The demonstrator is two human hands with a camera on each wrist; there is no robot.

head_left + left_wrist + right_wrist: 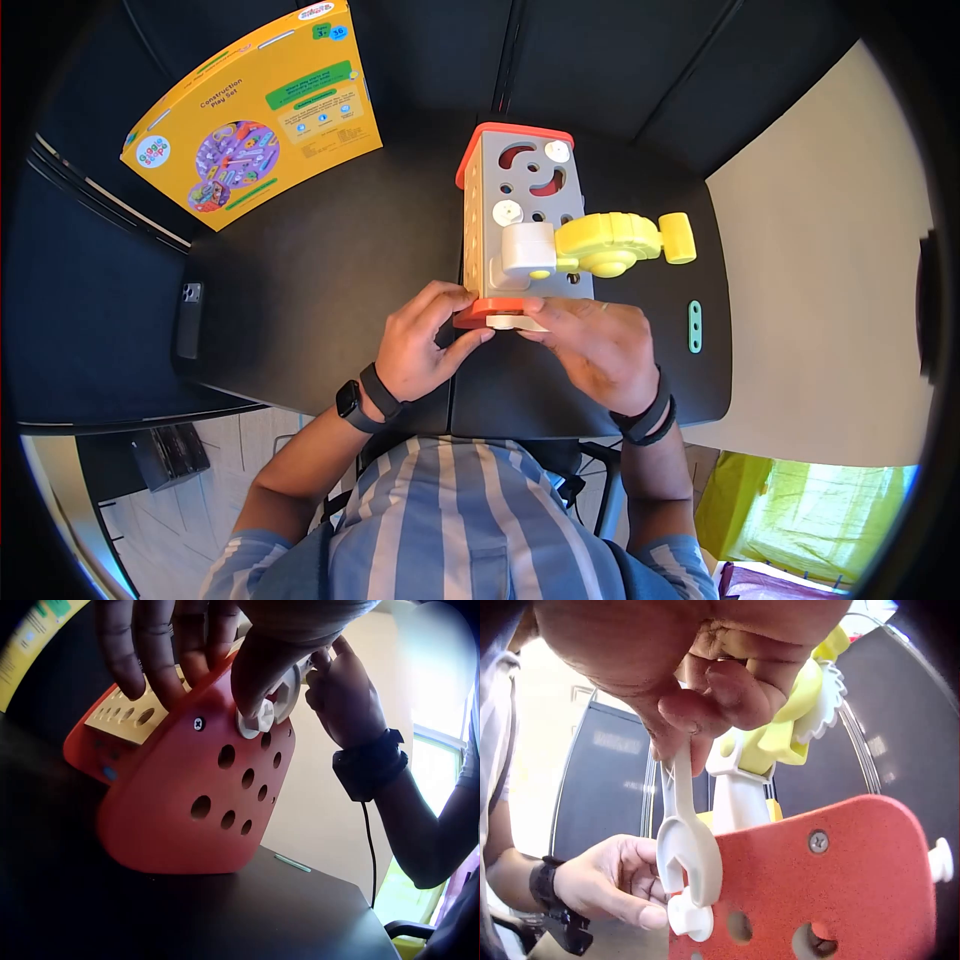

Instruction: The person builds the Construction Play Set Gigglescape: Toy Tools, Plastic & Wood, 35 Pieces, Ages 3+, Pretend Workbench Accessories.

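Observation:
A toy box with a grey perforated top (515,180) and red end panels (180,825) stands on the table in front of me. My right hand (605,350) pinches the handle of a white toy spanner (690,847). The spanner's open end hangs right at a white bolt (690,916) on the near red panel. With its thumb at that bolt, my left hand (415,345) steadies the panel, fingers reaching over its edge. Above the hands, a white bracket (527,250) on the box carries a yellow toy piece (605,240) with a toothed white disc (829,701) behind it.
White bolt heads (508,213) sit in the box top among round and curved holes. To the right lies a green perforated strip (695,327). A yellow construction set carton (260,110) stands at the back left, and a phone (189,320) lies by the left edge.

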